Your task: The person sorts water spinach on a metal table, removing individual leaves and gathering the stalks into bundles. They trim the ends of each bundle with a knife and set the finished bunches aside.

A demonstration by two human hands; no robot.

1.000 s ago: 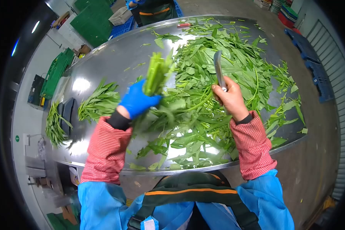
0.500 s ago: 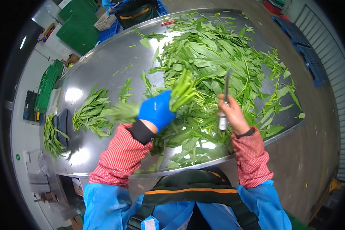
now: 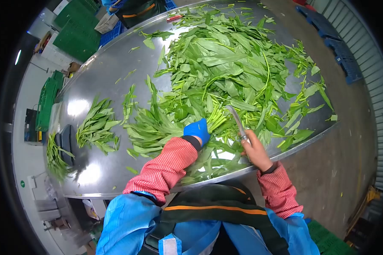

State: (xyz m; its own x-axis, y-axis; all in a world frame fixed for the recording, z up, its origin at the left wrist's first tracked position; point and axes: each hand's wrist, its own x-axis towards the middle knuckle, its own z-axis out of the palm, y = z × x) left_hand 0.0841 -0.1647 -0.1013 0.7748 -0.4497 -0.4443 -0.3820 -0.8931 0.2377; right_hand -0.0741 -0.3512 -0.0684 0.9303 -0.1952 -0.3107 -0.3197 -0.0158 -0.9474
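My left hand (image 3: 197,131), in a blue glove, is closed round a bunch of leafy greens (image 3: 155,129). Its leaves fan out to the left over the table, and the pale cut stems point right, toward the knife. In my bare right hand (image 3: 256,149) is a knife (image 3: 236,119), gripped by its metal handle with the curved blade slanting up and left. The blade tip is close to the stem ends. Behind both hands spreads a large heap of loose greens (image 3: 225,59), with scattered leaves and stems under and around them.
The metal table (image 3: 110,80) carries a small bunch of greens (image 3: 97,125) at left and another bunch (image 3: 57,157) by a dark scale-like object (image 3: 66,142). A red-handled tool (image 3: 174,18) lies at the far edge. Another person (image 3: 138,10) stands beyond. Blue pallets (image 3: 344,57) are at right.
My left hand has swung right and down with the bunch, its leaves now resting over the table. My right hand has lowered slightly, and the knife blade has tilted left toward the stems.
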